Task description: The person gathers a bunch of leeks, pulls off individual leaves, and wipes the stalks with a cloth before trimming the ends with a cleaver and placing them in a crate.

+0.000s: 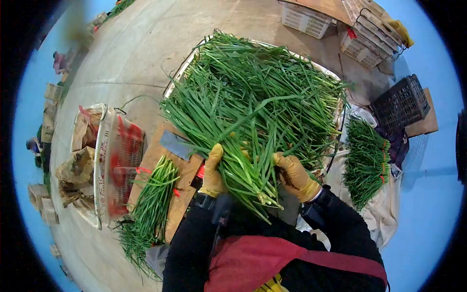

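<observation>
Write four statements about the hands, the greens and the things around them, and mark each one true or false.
1. The left hand and right hand both grip one bunch of green stalks. True.
2. The hands are ungloved. False: both wear yellowish gloves.
3. A cleaver lies on the wooden board. True.
4. The bundles to the right are tied with blue bands. False: the tied bundles have red bands.
</observation>
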The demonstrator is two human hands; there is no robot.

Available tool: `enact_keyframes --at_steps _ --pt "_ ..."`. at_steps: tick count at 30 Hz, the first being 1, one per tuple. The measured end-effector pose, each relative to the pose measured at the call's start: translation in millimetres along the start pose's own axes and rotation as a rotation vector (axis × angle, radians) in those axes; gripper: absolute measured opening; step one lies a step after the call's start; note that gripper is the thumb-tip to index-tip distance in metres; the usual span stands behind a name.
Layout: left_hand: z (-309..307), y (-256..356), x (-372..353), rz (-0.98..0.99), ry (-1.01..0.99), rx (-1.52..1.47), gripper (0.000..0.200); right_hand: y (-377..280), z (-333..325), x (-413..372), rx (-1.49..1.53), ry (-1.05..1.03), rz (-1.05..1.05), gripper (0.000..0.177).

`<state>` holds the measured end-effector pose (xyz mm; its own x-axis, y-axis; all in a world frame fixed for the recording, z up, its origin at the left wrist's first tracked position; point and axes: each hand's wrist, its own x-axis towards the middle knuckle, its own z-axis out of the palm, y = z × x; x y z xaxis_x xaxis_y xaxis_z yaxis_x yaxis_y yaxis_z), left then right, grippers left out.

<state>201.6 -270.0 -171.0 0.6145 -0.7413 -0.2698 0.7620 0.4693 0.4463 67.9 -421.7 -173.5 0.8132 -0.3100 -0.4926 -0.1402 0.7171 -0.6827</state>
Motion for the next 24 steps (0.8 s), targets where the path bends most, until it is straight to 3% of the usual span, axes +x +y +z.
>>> enact_keyframes --at_steps 1,2,6,9,11,12,15,16,19,20,21,23,24 --pt "1.1 0.7 -3.2 0.011 -0.004 -0.030 0.050 -2.4 -0.7 -4.8 -0.034 0.004 0.015 0.033" --pt "-1.5 4.2 -6.3 -0.064 0.050 0.008 0.064 -6.4 1.2 -9.3 -0.069 0.000 0.031 0.031" --pt "-2.8 6.2 -11.1 -0.089 -0.004 -0.008 0.070 -3.7 2.4 -12.0 -0.182 -0.056 0.105 0.026" --pt "6.2 12.2 -19.2 -0.052 -0.056 -0.016 0.066 -1.8 9.6 -15.2 -0.327 -0.051 0.166 0.023" --pt "4.2 20.0 -22.3 -0.051 -0.106 0.139 0.060 -3.2 22.2 -22.2 -0.342 -0.087 0.171 0.022" --pt "2.9 23.4 -23.0 -0.051 -0.132 0.218 0.056 12.6 6.3 -11.7 -0.279 -0.202 0.147 0.024" --pt "-10.5 30.4 -19.8 -0.203 -0.054 0.264 0.046 -22.1 18.1 -23.5 -0.680 -0.345 0.137 0.026" --pt "3.9 25.6 -21.9 -0.191 0.004 0.146 0.043 -23.4 6.2 -12.3 -0.761 -0.533 0.121 0.028" --pt "6.3 26.0 -23.5 -0.259 -0.043 0.171 0.043 -51.0 -20.0 2.7 -0.985 -0.659 0.039 0.029" --pt "3.0 26.4 -23.1 -0.294 -0.058 0.193 0.047 -58.7 -22.6 4.3 -1.017 -0.527 0.024 0.030" --pt "3.2 25.4 -23.8 -0.273 -0.075 0.233 0.049 -68.7 -37.1 14.6 -1.254 -0.437 -0.076 0.030" --pt "12.8 24.2 -25.6 -0.236 -0.111 0.312 0.054 -90.7 -36.3 12.4 -0.859 -0.173 -0.076 0.028" --pt "5.8 20.0 -22.4 -0.240 -0.117 0.322 0.054 -100.2 -39.0 16.1 -0.784 -0.061 -0.181 0.027"
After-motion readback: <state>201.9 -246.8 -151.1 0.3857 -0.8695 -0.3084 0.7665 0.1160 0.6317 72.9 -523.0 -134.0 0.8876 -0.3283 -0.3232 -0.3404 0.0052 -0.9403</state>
